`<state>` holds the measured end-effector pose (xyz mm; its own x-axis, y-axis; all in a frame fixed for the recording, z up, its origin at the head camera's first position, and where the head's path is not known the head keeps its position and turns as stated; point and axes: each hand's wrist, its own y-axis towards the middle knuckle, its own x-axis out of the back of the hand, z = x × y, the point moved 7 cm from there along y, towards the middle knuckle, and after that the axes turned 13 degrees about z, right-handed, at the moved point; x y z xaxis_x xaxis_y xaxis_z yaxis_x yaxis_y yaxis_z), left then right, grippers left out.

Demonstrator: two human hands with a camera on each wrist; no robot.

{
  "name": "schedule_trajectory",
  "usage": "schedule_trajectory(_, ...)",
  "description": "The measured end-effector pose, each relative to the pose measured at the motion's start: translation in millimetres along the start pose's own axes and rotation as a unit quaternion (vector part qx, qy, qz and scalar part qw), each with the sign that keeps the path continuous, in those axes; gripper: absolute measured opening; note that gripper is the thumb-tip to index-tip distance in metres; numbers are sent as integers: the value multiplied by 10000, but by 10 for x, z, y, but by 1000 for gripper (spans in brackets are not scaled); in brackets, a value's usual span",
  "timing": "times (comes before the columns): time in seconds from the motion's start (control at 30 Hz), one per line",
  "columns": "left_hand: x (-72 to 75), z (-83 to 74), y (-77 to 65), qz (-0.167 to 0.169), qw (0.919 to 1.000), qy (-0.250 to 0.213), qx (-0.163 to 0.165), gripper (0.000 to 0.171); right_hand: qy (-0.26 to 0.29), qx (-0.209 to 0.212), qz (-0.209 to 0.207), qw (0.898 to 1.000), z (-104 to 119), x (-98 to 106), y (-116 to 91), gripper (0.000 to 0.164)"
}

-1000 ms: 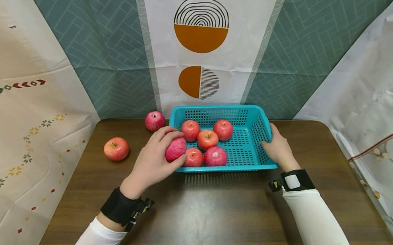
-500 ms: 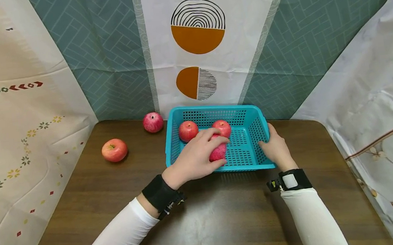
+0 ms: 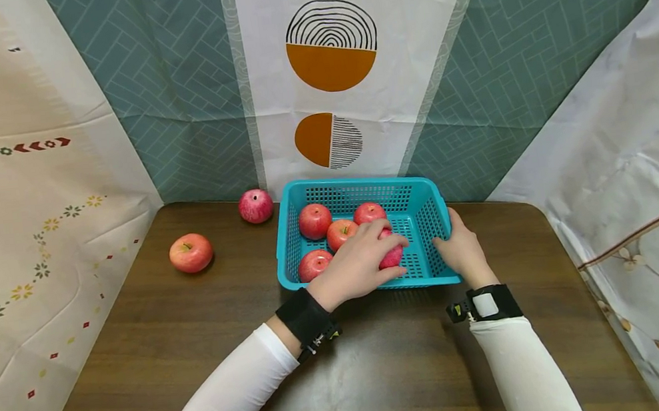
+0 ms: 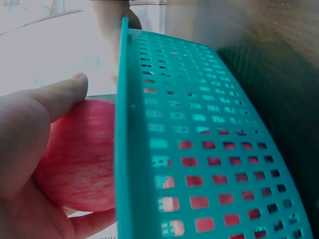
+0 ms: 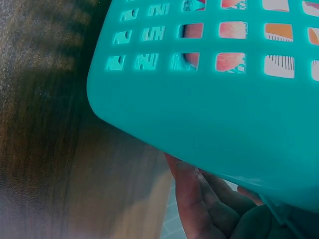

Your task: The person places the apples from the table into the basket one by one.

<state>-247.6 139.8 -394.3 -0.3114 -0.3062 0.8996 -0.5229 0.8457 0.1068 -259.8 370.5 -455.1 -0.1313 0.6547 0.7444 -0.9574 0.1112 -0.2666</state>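
Note:
My left hand [image 3: 362, 259] reaches over the front rim of a turquoise plastic basket [image 3: 426, 185] and holds a dark pink apple [image 3: 392, 256] at its front right part. In the left wrist view, thumb and fingers curl round that apple [image 4: 79, 154] beside the basket's perforated side [image 4: 199, 119]. My right hand [image 3: 463, 249] grips the basket's right end, thumb over the rim; in the right wrist view its fingers [image 5: 192, 199] lie along the outside. Several red apples lie in the basket, among them one at the front left [image 3: 314, 264]; the left hand covers part of the inside.
On the dark wooden table [image 3: 383, 367], a yellowish-red apple [image 3: 191, 253] lies at the left. A dark pink apple [image 3: 255, 206] sits just left of the basket's back corner. A patterned cloth [image 3: 337, 107] hangs right behind the basket.
The left hand has carried the dark pink apple from the basket's left edge rightward over the other apples to the front right part. The right hand keeps its hold on the basket's end.

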Motion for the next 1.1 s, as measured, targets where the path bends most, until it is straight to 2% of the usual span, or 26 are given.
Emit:
schedule_trajectory(0.33, -166, 21, 215, 298, 9984, 227, 423, 46, -17, 22, -16, 10000, -32, -22, 21, 74)
schedule_trajectory(0.7, -357, -44, 377, 676, 9953, 384, 584, 49, -143, -46, -35, 9999, -37, -15, 26, 74)
schedule_trajectory(0.9, -461, -56, 418, 983, 9920, 317, 723, 45, -112, -51, -21, 9999, -32, -20, 29, 74)
schedule_trajectory(1.1, -493, -57, 446, 1174, 9896, 356, 754, 41, -126, -75, -35, 9999, -36, -6, 33, 75)
